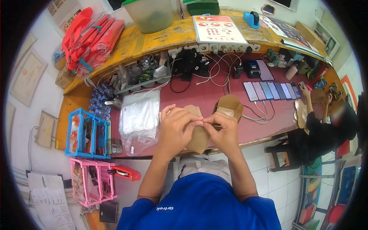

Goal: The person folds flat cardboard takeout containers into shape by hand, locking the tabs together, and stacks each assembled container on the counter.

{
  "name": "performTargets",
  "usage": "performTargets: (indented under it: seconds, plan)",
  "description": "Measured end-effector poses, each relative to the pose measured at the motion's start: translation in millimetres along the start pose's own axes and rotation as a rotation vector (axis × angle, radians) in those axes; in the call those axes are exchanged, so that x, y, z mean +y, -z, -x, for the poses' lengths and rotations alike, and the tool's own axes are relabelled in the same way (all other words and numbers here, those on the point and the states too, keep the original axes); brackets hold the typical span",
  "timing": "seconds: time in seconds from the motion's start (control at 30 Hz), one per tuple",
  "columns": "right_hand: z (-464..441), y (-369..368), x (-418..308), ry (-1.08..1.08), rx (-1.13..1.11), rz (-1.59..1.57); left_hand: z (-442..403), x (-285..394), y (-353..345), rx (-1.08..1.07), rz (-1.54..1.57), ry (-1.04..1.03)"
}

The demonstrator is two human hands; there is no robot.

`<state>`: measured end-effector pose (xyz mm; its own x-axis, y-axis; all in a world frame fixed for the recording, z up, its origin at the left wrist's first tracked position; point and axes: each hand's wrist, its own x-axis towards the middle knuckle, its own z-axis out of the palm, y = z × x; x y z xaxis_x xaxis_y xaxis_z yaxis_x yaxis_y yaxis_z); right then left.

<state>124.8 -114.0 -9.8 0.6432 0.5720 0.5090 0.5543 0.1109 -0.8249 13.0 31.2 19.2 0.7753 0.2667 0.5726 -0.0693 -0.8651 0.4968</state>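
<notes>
The left hand and the right hand meet in front of the body, over the near edge of a dark red desk. Thumbs and fingers of both come together at the tips — bent into a close pinch — but whether something thin is caught between them I cannot tell. The brown paper box is right under and behind the hands, showing between the wrists and above the knuckles, with its pointed lower end toward the person's lap. A second brown box, with its flaps up, stands on the desk just beyond the right hand.

To the left of the hands lies a stack of clear plastic bags, then a blue basket with a pink basket nearer the person and a red stapler beside it. On the right side of the desk is a row of phones, with cables close by. Along the back runs a yellow wooden shelf carrying red bags, a printed sheet and a blue tape dispenser. At the far right a co-worker in black sits at the desk — one hand at a phone.
</notes>
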Motion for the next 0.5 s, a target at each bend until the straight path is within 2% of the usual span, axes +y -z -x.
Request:
performTargets:
  seconds: [0.1,0.17,0.2,0.27,0.4,0.5]
  plan:
    - [3,-3,-3,-0.042,0.01,-0.059,2,-5,-11,0.085,0.062,0.057]
    - [7,-5,-1,-0.197,0.055,-0.127,0,-4,-10,0.098,0.048,0.066]
    - [7,-5,2,-0.199,0.055,-0.126,0,-3,-10,0.118,0.031,0.085]
    - [6,-5,7,-0.033,0.065,-0.063,-2,-3,-10,0.101,0.027,0.077]
    - [8,-1,3,-0.033,0.061,-0.036,-9,3,-9,0.113,0.124,0.055]
    - [8,-3,5,-0.041,0.064,-0.031,-7,-1,-6,0.087,0.051,0.05]
